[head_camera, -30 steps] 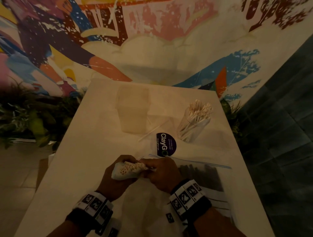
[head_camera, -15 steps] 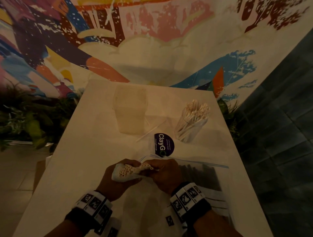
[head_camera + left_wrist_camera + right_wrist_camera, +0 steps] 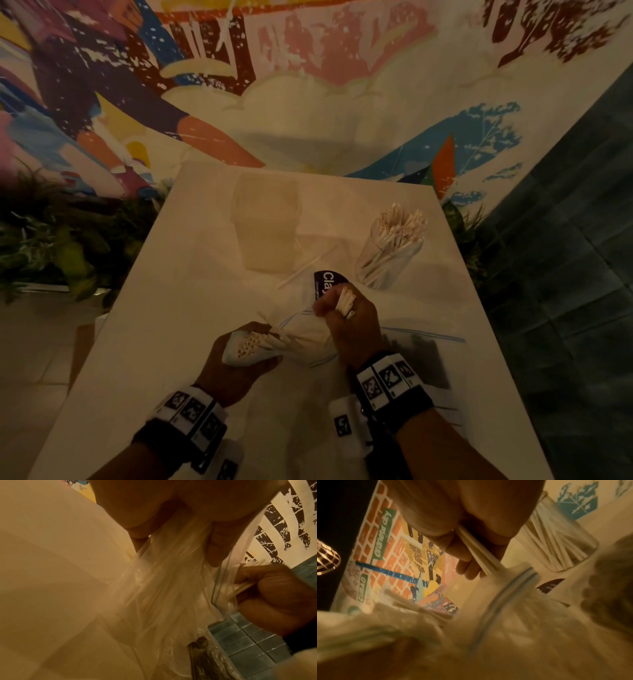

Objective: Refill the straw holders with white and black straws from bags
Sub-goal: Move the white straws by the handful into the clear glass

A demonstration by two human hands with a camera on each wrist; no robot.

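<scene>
White table [image 3: 178, 308]: glass holder [image 3: 387, 263] full of white straws; both hands clutching bagged straws [image 3: 250, 346].

The room is dimly lit with a warm, yellow light. In the head view the table [image 3: 178, 308] is the brightest part, while the plants [image 3: 51, 246] on the left and the tiled floor [image 3: 565, 308] on the right are lost in shadow. The painted wall [image 3: 308, 85] is bent and smeared near the edges. Both wrist views are soft and grainy. The plastic bag [image 3: 488, 635] is badly blurred in the right wrist view.
</scene>
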